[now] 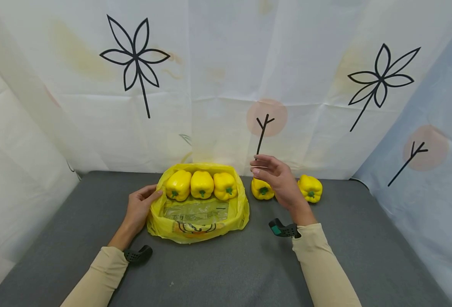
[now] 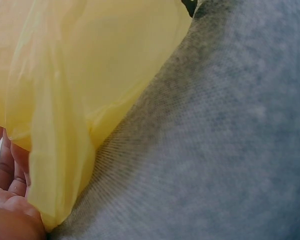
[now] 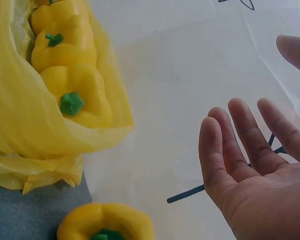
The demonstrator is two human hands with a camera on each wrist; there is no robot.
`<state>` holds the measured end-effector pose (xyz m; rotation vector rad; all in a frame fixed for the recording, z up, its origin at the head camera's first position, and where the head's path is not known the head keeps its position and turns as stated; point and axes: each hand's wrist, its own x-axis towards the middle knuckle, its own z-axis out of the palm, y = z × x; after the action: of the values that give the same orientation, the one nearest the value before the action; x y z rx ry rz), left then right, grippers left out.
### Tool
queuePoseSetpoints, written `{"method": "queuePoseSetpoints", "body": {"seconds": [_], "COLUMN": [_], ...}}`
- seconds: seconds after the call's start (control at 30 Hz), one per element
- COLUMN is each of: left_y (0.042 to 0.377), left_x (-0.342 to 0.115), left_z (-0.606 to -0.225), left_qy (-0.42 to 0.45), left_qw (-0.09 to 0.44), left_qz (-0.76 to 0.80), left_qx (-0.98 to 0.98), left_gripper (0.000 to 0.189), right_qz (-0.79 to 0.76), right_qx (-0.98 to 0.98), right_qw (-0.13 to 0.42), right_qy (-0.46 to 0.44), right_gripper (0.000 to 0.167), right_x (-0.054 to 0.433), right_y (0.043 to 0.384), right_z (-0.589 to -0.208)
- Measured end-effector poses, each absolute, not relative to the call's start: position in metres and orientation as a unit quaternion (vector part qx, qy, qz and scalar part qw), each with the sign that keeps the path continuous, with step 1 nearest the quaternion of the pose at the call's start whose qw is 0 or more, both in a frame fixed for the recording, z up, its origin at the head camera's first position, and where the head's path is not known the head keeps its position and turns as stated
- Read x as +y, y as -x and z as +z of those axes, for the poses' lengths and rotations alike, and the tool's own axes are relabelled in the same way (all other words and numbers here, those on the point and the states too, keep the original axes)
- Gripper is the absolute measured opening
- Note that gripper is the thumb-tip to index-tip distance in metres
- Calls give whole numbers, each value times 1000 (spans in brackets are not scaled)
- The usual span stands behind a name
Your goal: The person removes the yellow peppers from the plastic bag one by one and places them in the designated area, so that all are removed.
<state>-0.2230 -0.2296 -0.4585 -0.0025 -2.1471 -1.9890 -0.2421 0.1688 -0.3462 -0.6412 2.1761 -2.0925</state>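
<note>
A yellow plastic bag (image 1: 197, 232) lies wide-mouthed on the table, with three yellow bell peppers (image 1: 202, 182) in a row along its back side. My left hand (image 1: 138, 209) pinches the bag's left rim, thumb inside and fingers outside; in the left wrist view the yellow film hides part of that hand (image 2: 12, 200). To the right of the bag my right hand (image 1: 281, 181) is raised with nothing in it, fingers spread apart in the right wrist view. It partly covers a bell pepper (image 1: 262, 189) beside the bag. Another bell pepper (image 1: 311, 188) sits just right of the hand.
A dark grey table (image 1: 210, 273) carries everything. White fabric sheets (image 1: 218, 85) with leaf drawings hang behind it and at both sides. Black bands (image 1: 283, 229) are worn at the wrists, over beige sleeves.
</note>
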Motion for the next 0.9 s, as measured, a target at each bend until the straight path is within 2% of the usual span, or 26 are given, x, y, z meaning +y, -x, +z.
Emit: {"method": "queuePoseSetpoints", "body": {"seconds": [0.9], "left_y": [224], "left_x": [-230], "left_z": [-458], "left_qy": [-9], "left_qw": [100], "left_qz": [-680], "left_qx": [-726], "left_gripper": [46], "right_qz": [-644], "right_qx": [730], "right_qw": [74], "right_qy": [215], "right_gripper": [49], "right_x": [137], "right_y": [255], "right_z": [-357]}}
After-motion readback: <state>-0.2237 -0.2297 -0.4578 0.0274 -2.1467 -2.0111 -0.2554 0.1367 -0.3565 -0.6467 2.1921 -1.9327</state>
